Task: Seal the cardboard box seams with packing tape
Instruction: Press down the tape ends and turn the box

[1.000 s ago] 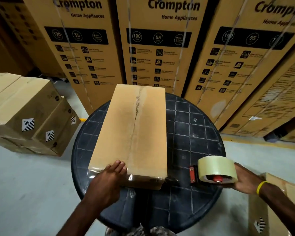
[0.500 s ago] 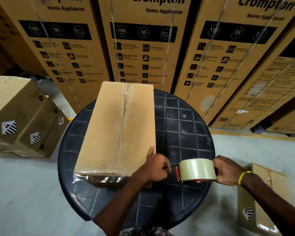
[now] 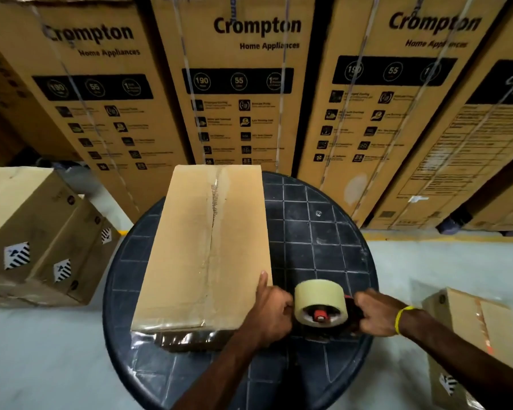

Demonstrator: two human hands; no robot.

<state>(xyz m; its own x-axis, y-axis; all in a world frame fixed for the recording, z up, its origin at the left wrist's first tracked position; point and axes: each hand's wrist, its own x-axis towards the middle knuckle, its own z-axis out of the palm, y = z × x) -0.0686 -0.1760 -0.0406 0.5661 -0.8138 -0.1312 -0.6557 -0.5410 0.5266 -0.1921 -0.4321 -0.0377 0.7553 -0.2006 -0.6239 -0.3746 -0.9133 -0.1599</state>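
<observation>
Right hand (image 3: 376,316) grips the tape dispenser (image 3: 319,303) by its handle; just left, left hand (image 3: 271,312) curls beside the cardboard box (image 3: 208,250) corner, thumb raised, hold unclear.

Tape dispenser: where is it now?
Head view, lower centre: the tape dispenser is over the black table, just right of the cardboard box, between the left hand and the right hand holding it.

"Crompton Home Appliances", "190", "55" on tall stacked cartons (image 3: 243,84)
</observation>
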